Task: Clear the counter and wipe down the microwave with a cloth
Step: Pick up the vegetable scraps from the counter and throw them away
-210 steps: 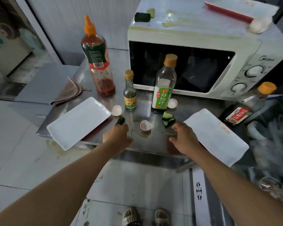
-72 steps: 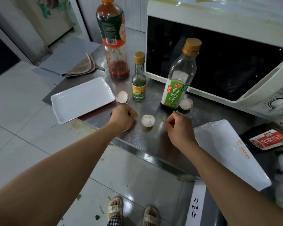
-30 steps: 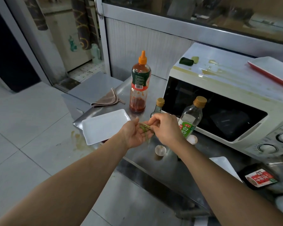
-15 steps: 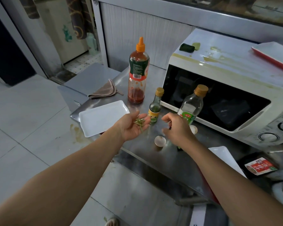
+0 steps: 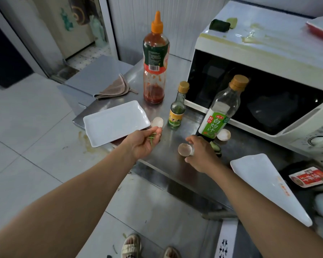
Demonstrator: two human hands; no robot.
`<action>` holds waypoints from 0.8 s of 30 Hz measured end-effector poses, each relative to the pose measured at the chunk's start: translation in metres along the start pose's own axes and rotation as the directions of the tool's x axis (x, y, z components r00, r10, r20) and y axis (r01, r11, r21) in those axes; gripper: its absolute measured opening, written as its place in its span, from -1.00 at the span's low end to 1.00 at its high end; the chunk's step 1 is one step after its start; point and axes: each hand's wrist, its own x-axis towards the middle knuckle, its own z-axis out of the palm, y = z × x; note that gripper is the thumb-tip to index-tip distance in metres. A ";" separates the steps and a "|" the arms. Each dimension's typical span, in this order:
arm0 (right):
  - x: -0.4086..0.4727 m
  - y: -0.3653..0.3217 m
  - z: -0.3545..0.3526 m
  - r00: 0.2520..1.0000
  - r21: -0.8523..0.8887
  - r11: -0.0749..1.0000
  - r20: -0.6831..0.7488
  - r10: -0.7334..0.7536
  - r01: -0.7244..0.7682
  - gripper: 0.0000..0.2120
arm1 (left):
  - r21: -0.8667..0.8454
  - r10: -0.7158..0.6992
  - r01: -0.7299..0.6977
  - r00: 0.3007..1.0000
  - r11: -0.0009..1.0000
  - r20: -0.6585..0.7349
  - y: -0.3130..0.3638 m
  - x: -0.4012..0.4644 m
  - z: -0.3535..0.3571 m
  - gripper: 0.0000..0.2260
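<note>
Item, counter [image 5: 177, 164] clearing under way: your right hand [image 5: 201, 155], empty half a second ago, now pinches an eggshell half [image 5: 184, 149] in its fingers, your left hand [image 5: 144, 144] cups green scraps [image 5: 151, 138], cloth [image 5: 114, 88] untouched, microwave [image 5: 268, 58] unwiped.

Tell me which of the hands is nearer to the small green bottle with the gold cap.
The left hand, holding green scraps, sits just below-left of the small green bottle. The right hand, gripping an eggshell, is farther, below-right of it.
</note>
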 end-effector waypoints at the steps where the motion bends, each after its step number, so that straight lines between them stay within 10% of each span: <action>1: 0.002 0.002 0.003 1.000 -0.003 1.000 0.008 0.001 -0.001 -0.40 | -0.004 0.000 0.000 1.000 1.000 -0.013 0.000 0.001 -0.002 -0.82; 24: 0.040 -0.035 0.026 0.989 0.019 0.998 -0.136 -0.063 0.066 -0.54 | -0.055 0.013 -0.019 0.996 0.998 -0.092 0.036 0.016 -0.030 -0.76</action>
